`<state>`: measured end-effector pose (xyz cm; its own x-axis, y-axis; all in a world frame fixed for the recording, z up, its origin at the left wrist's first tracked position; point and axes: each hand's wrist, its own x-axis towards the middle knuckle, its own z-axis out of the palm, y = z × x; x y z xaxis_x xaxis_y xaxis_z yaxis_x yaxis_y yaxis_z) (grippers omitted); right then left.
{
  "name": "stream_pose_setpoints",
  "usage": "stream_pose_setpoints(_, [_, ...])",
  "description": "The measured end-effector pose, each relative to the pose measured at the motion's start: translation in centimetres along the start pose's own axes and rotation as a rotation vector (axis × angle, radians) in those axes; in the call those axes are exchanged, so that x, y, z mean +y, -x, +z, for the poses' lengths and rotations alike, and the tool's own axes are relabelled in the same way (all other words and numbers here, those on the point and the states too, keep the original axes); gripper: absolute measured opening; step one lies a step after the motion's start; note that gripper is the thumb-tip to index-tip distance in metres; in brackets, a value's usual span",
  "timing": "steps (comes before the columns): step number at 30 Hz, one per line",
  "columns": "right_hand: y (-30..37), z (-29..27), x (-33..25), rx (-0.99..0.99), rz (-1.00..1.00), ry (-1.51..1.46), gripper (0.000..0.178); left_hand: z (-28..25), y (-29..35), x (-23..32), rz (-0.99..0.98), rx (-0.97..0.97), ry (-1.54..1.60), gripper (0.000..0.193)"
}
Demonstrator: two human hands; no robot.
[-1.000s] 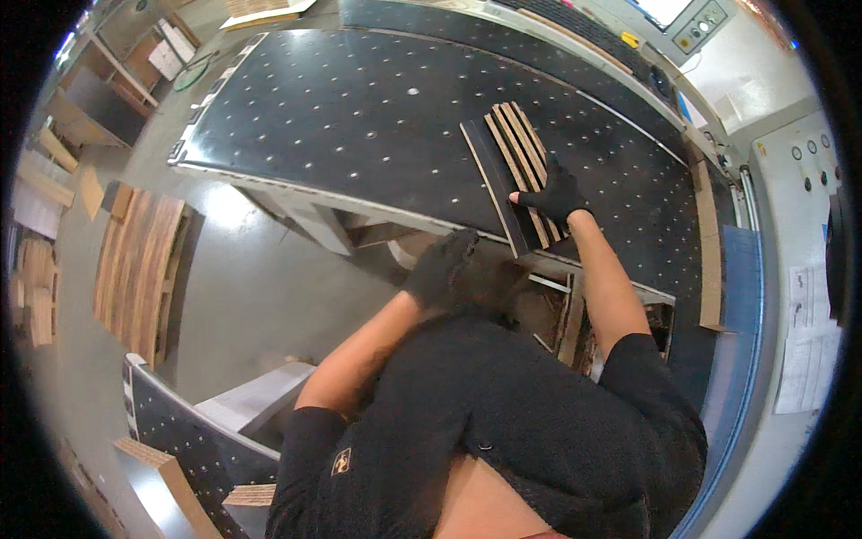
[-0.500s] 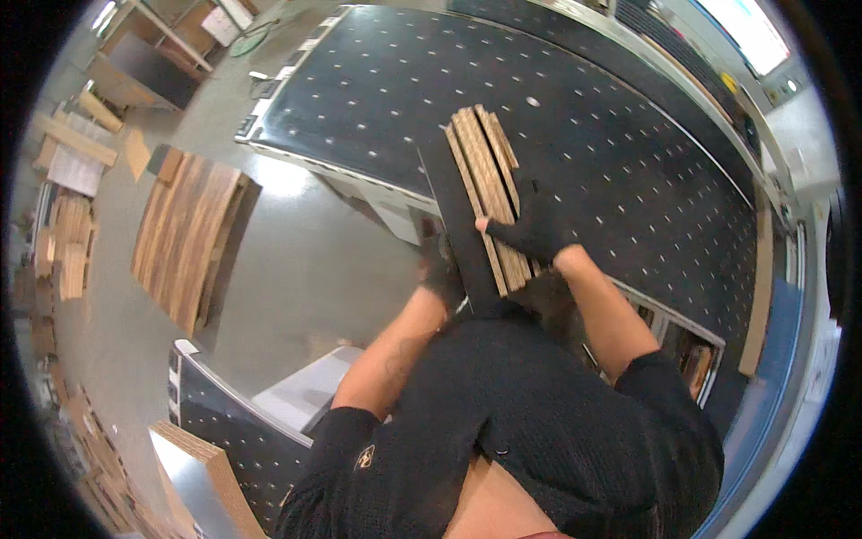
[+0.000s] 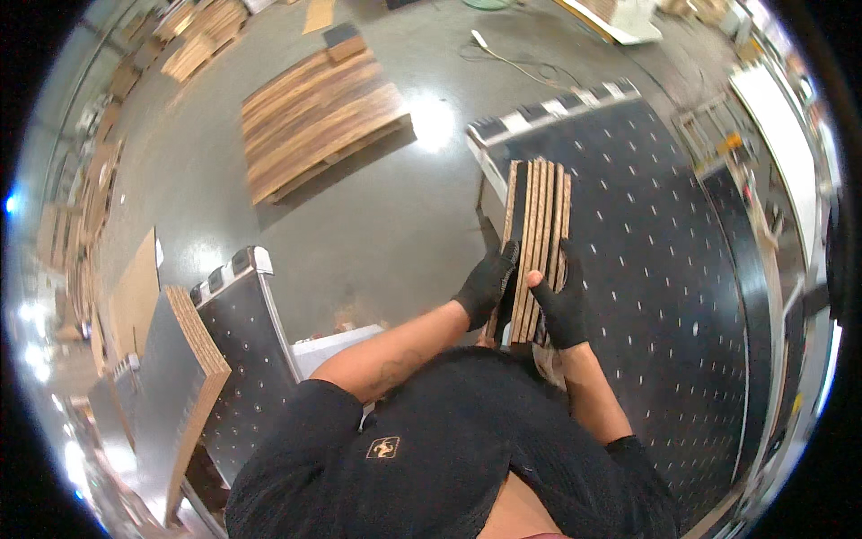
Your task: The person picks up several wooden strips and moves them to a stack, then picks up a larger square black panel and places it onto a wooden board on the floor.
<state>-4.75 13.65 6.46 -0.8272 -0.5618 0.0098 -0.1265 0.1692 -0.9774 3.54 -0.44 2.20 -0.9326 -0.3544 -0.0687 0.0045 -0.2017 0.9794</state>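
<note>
A bundle of particleboard strips [image 3: 539, 216], raw brown edges facing up and dark faces between them, is held lengthwise in front of my body. My left hand [image 3: 489, 286], in a black fingerless glove, is closed against the left side of the bundle. Pressing from the right is my right hand [image 3: 564, 301], gloved the same way, its thumb lying across the edges. The far end of the strips overlaps the left side of a black table [image 3: 628, 269] dotted with light spots. My fingers under the bundle are hidden.
A wood-grain panel stack [image 3: 323, 117] stands on the floor at the far left, with a small block [image 3: 346, 47] on top. Near left, a second dotted black table [image 3: 238, 359] stands beside a thick upright particleboard panel [image 3: 184, 386]. A cable [image 3: 521, 67] lies beyond the main table.
My view and body have turned left, away from the main table. The strips have come along, now evened into a tighter bundle, and my left hand has closed on their left side.
</note>
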Motion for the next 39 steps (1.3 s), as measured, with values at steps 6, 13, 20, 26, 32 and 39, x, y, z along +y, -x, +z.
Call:
stream_pose_setpoints(6, [-10.6,9.7,0.3,-0.108,-0.043,-0.038,0.100,-11.6,-5.5,1.0,0.118,0.155,-0.284,0.066])
stream_pose_setpoints(13, [-22.0,22.9,-2.8,-0.181,0.071,-0.131,0.094,-26.0,-14.4,7.7,-0.173,0.260,0.181,0.067])
stream_pose_setpoints(20, [-33.7,31.9,-3.9,-0.219,0.088,-0.141,0.094,-36.6,-22.6,11.1,-0.274,0.373,-0.201,0.066])
stream_pose_setpoints(26, [-47.2,38.9,-4.2,-0.409,0.058,-0.159,0.097,-46.6,-32.7,10.8,-0.239,0.372,-0.264,0.066])
stream_pose_setpoints(32, [-61.4,47.7,-8.0,-0.702,-0.125,-0.022,0.097,-54.1,-39.0,16.2,-0.117,0.786,-0.239,0.056])
stream_pose_setpoints(39, [-69.2,62.4,-11.8,-1.110,-0.390,0.226,0.106,-61.8,-39.3,19.5,-0.018,1.216,0.130,0.053])
